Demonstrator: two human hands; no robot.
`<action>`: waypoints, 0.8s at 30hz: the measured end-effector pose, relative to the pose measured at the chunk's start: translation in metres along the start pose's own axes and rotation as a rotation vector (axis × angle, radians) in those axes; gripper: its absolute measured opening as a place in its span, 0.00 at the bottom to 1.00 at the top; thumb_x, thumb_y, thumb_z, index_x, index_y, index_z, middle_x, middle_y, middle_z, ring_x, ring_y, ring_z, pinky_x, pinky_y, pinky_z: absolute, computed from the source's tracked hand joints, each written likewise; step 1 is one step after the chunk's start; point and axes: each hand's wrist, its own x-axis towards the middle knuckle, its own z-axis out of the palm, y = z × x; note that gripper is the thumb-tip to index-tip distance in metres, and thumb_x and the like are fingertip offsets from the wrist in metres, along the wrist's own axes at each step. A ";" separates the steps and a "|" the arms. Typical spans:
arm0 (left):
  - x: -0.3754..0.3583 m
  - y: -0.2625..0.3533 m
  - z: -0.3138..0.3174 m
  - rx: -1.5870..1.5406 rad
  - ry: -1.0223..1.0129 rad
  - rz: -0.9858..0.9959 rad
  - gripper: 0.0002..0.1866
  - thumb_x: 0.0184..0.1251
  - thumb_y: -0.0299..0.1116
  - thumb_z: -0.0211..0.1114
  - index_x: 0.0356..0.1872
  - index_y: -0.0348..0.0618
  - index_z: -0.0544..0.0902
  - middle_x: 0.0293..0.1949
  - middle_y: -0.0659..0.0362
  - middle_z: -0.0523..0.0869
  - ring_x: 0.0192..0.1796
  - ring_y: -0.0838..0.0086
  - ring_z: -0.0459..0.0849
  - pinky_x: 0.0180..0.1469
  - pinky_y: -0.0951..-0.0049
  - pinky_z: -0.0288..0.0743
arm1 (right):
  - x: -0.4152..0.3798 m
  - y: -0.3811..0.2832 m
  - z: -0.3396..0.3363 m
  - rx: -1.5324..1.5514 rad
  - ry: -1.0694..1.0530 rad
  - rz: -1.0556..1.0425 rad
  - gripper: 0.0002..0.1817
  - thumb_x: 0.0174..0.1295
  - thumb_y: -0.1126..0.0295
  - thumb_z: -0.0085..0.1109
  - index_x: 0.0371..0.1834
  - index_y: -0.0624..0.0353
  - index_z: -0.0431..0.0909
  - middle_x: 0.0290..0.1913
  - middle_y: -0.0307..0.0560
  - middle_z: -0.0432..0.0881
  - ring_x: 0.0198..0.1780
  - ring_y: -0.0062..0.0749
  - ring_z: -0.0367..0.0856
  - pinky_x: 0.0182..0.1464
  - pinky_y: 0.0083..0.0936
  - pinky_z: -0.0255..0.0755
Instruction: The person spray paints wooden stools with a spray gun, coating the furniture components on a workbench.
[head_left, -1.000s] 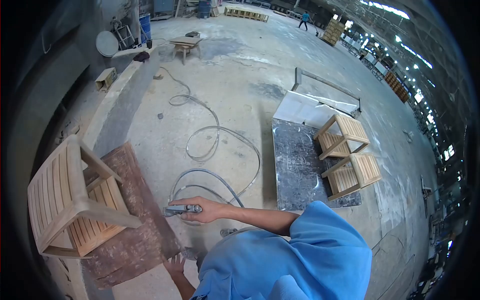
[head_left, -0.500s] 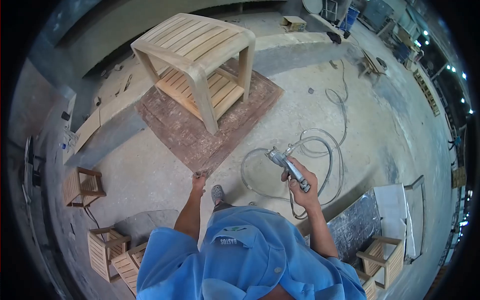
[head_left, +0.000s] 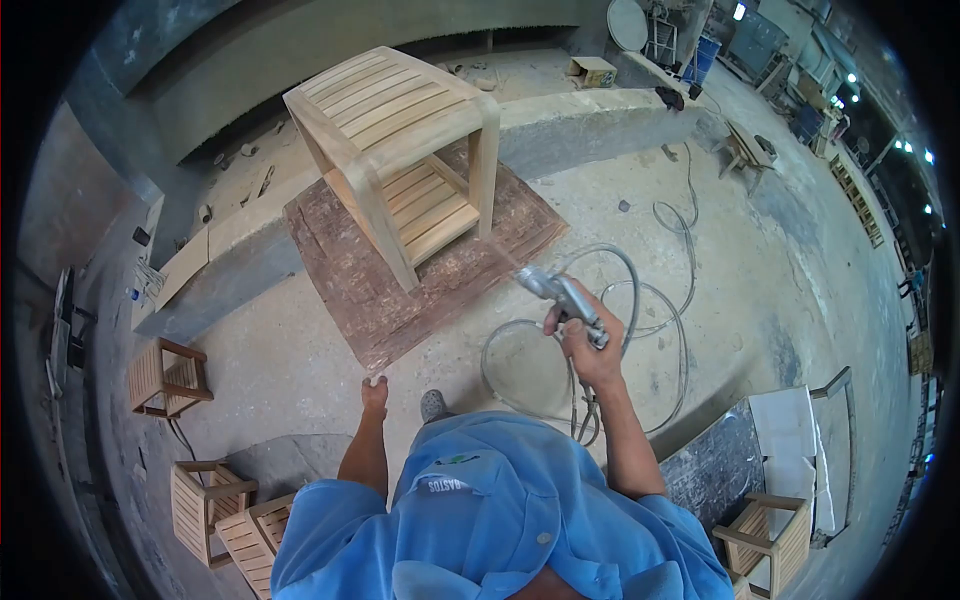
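Note:
A slatted wooden stool [head_left: 400,120] with a lower shelf stands on a reddish-brown board [head_left: 370,310]. My right hand [head_left: 597,350] is wrapped round a metal spray gun [head_left: 562,296], its nozzle pointing up-left toward the stool's nearest legs. A faint mist shows in front of the nozzle. Just below the board's near corner is my left hand [head_left: 374,392], its fingers apart and nothing in it. A clear hose [head_left: 640,270] runs from the gun and coils on the floor.
Smaller wooden stools stand at the left [head_left: 170,378], lower left [head_left: 208,505] and lower right [head_left: 768,535]. A low concrete ledge [head_left: 590,125] runs behind the board. A dark panel [head_left: 715,455] and a white sheet [head_left: 785,430] are at the right. A small bench [head_left: 745,150] stands farther back.
The board and stool have turned, and my left hand has come off the board's corner. The spray gun has moved slightly left, and mist now shows at its nozzle.

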 end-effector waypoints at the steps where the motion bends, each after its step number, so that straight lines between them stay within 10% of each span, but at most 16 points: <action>1: 0.010 -0.022 -0.001 0.013 0.045 0.028 0.40 0.67 0.48 0.64 0.77 0.54 0.55 0.61 0.51 0.76 0.54 0.55 0.79 0.55 0.31 0.70 | 0.002 -0.002 -0.008 -0.015 0.028 -0.002 0.30 0.70 0.56 0.60 0.68 0.67 0.70 0.34 0.46 0.82 0.34 0.22 0.78 0.39 0.21 0.73; 12: -0.117 -0.112 -0.036 0.276 -0.122 -0.035 0.25 0.61 0.43 0.61 0.53 0.35 0.77 0.27 0.52 0.80 0.27 0.63 0.79 0.30 0.49 0.76 | -0.005 -0.019 -0.064 -0.072 0.202 -0.078 0.33 0.71 0.52 0.58 0.68 0.69 0.69 0.32 0.47 0.81 0.30 0.22 0.78 0.26 0.16 0.69; 16: -0.121 -0.124 -0.040 0.378 -0.211 0.039 0.24 0.59 0.44 0.62 0.53 0.40 0.78 0.27 0.56 0.79 0.27 0.67 0.78 0.29 0.50 0.75 | -0.021 0.021 -0.070 -0.078 0.174 0.056 0.30 0.70 0.58 0.60 0.67 0.70 0.71 0.33 0.43 0.80 0.33 0.22 0.77 0.37 0.20 0.73; 19: -0.129 -0.138 -0.044 0.155 -0.106 -0.111 0.31 0.58 0.46 0.65 0.60 0.41 0.76 0.30 0.57 0.81 0.30 0.68 0.80 0.31 0.50 0.75 | -0.040 0.060 -0.067 -0.150 0.181 0.111 0.31 0.72 0.51 0.56 0.67 0.66 0.72 0.27 0.41 0.81 0.21 0.14 0.71 0.19 0.12 0.60; 24: -0.135 -0.102 -0.069 0.153 0.025 -0.185 0.37 0.59 0.48 0.66 0.67 0.38 0.71 0.34 0.54 0.84 0.36 0.66 0.82 0.37 0.49 0.77 | -0.072 0.117 -0.067 -0.094 0.187 0.293 0.26 0.72 0.58 0.58 0.65 0.67 0.73 0.26 0.39 0.79 0.29 0.19 0.76 0.34 0.20 0.71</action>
